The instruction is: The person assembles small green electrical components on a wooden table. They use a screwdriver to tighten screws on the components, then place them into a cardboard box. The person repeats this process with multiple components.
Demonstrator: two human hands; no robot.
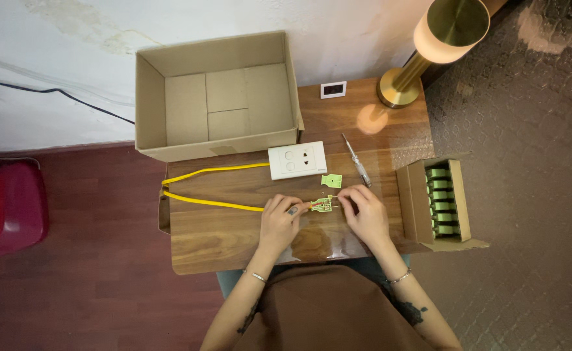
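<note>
On the wooden table [234, 234], just below the white socket plate [297, 160], I had the green plug [323, 206] sitting between both hands. My left hand [279, 218] fingertips pinched its cable end where the yellow cable [214, 203] came in, while my right hand [364, 211] fingers pinched the other end.

**Dim Room, One Lamp Glowing**

You are sitting at a small wooden table [234, 237] standing against a stained white wall [71, 58]. A brass lamp [429, 49] is glowing at its corner, lighting dark red floor [104, 286] and patterned carpet [526, 130].
</note>
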